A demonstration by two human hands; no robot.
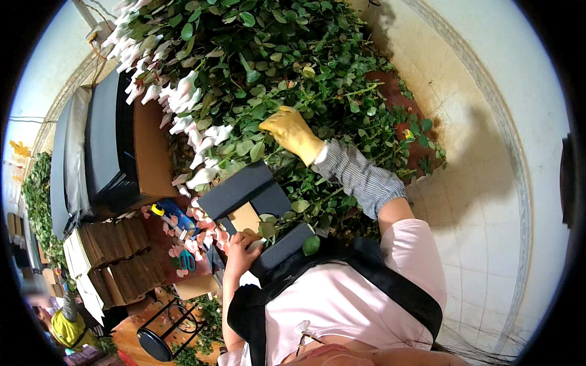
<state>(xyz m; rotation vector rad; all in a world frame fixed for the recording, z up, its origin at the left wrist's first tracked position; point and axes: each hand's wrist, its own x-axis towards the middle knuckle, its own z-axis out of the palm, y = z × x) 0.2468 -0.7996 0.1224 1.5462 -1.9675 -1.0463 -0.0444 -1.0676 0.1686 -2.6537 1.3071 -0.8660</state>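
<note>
My bare left hand [240,252] is closed around a rose [256,244] whose bud end is wrapped in white. Leaves beside it lie over a dark grey board [278,251] with a brown cardboard piece [243,218] next to it. Farther out, my right hand [293,132], in a yellow glove and striped sleeve, reaches over a big heap of leafy rose stems [244,55]. Its fingers are curled in; what they grip, if anything, is hidden. White-sleeved rose buds [184,94] line the heap's left side.
Teal-handled scissors [187,260] and pink petals [210,235] lie left of the board. Beyond are stacked brown cardboard pieces [116,250] and large dark sheets [110,140]. A black stool [154,344] and a person in yellow [66,329] are at lower left. A tiled wall stands at right.
</note>
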